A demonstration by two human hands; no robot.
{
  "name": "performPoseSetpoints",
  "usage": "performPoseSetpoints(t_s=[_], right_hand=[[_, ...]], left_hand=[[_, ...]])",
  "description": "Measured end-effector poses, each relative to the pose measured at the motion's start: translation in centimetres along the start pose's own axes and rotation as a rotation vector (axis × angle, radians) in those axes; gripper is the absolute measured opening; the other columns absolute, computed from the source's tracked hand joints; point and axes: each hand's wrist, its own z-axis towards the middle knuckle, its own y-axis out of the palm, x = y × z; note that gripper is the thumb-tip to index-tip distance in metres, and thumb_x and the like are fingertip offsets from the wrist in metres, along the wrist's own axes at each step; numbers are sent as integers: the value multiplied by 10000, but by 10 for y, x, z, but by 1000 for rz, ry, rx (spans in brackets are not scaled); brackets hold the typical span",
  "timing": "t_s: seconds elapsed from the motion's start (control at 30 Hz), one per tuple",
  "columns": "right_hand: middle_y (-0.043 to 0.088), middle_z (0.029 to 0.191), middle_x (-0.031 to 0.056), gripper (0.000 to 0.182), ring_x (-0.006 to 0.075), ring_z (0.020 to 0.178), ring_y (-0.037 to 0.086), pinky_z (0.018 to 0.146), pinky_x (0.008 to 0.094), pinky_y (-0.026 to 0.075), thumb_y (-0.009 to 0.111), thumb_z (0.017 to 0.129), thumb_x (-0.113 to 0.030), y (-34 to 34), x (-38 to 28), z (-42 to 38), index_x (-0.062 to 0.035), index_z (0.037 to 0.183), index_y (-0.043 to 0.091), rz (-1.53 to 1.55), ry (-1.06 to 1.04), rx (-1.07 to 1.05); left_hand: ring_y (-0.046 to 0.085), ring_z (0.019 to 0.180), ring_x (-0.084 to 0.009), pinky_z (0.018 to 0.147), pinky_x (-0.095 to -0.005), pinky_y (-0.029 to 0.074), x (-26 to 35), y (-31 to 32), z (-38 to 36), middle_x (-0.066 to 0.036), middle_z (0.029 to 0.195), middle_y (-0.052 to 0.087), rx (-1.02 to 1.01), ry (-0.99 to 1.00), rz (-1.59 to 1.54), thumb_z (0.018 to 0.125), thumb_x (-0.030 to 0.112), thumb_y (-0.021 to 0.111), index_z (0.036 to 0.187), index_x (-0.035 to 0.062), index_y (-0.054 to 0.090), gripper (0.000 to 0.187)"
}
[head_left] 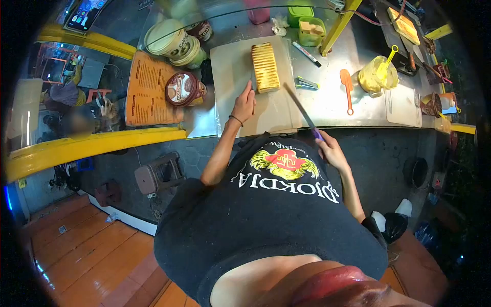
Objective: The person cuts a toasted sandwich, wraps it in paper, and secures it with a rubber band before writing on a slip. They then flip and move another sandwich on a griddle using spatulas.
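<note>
A grilled loaf of toast (265,67) with dark stripes lies on brown paper (230,66) on the metal counter. My left hand (243,105) is just below its left side, fingers closed around what seems a thin dark item, mostly hidden. My right hand (332,151) grips the purple handle of a long knife (303,109). The blade slants up and left, its tip near the lower right corner of the toast, apart from it. To the right of the blade lie a small green-and-grey item (307,83) and an orange spatula (347,91).
Lidded tubs (166,38) and a brown tub (184,89) on an orange menu (146,92) stand left. A yellow spread container (377,77), marker (307,54) and green box (311,33) stand right and behind. A yellow post (339,28) rises there. Another person sits beyond the left rail.
</note>
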Motion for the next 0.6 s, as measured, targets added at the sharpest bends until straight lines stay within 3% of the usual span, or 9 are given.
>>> performPoseSetpoints(t_s=[0.03, 0.07, 0.3, 0.33, 0.37, 0.43, 0.5, 0.57, 0.6], right_hand=[[684, 842, 224, 401, 288, 731, 690, 683, 378, 535, 511, 960, -179, 15, -18, 4, -31, 1334, 498, -281, -252, 119], [644, 1081, 268, 417, 370, 1037, 644, 909, 423, 470, 538, 933, -172, 17, -40, 0, -6, 1314, 498, -220, 2, 23], [663, 948, 251, 406, 434, 880, 632, 794, 459, 492, 556, 931, -213, 16, -78, 74, -75, 1312, 521, -496, -94, -183], [673, 886, 218, 425, 394, 776, 645, 748, 447, 489, 575, 929, -216, 8, -78, 78, -64, 1321, 510, -418, -220, -157], [633, 700, 132, 418, 241, 606, 600, 606, 387, 476, 577, 936, -204, -3, -83, 77, -63, 1326, 518, -268, -252, -136], [555, 633, 53, 388, 102, 562, 524, 517, 300, 429, 554, 950, -180, -21, -75, 87, -58, 1318, 536, 91, -24, -20], [476, 628, 5, 377, 34, 540, 432, 475, 234, 372, 537, 957, -172, -30, -61, 109, -59, 1317, 542, 93, -77, 123], [671, 723, 177, 387, 292, 611, 652, 596, 423, 491, 534, 922, -156, -14, -21, 141, -24, 1286, 536, -175, -188, 180], [665, 766, 225, 394, 367, 671, 653, 646, 459, 494, 531, 914, -161, 4, -35, 137, -21, 1282, 533, -256, -235, 202]], left_hand=[[497, 475, -81, 411, -245, 417, -2, -5, -1, -13, 654, 492, 0, -5, 6, 1026, 256, 427, 1495, 97, 304, 510], [484, 462, -88, 413, -240, 410, -2, -12, 1, -14, 660, 495, -32, -23, -49, 1025, 257, 429, 1491, 92, 314, 507], [482, 383, -123, 310, -274, 376, -21, -30, -35, -27, 645, 517, 232, -191, -417, 1032, 340, 395, 1492, 220, 310, 483], [487, 373, -135, 293, -285, 370, -23, -30, -42, -32, 637, 521, 248, -192, -478, 1034, 339, 388, 1497, 237, 291, 484], [487, 373, -135, 293, -285, 370, -22, -28, -46, -32, 637, 521, 253, -182, -477, 1034, 339, 388, 1497, 237, 291, 484], [500, 375, -136, 288, -283, 373, -4, -17, -58, -31, 638, 527, 260, -197, -417, 1032, 344, 390, 1495, 236, 284, 487], [490, 375, -128, 307, -285, 392, 9, -8, -56, -25, 623, 519, 273, -213, -402, 1028, 336, 401, 1495, 229, 303, 489], [483, 384, -120, 336, -283, 417, 12, 1, -52, -28, 606, 513, 255, -166, -121, 1022, 316, 410, 1490, 210, 331, 486], [486, 404, -115, 364, -287, 440, 26, -1, -54, -39, 599, 522, 248, -167, -40, 1010, 298, 439, 1482, 184, 353, 493]])
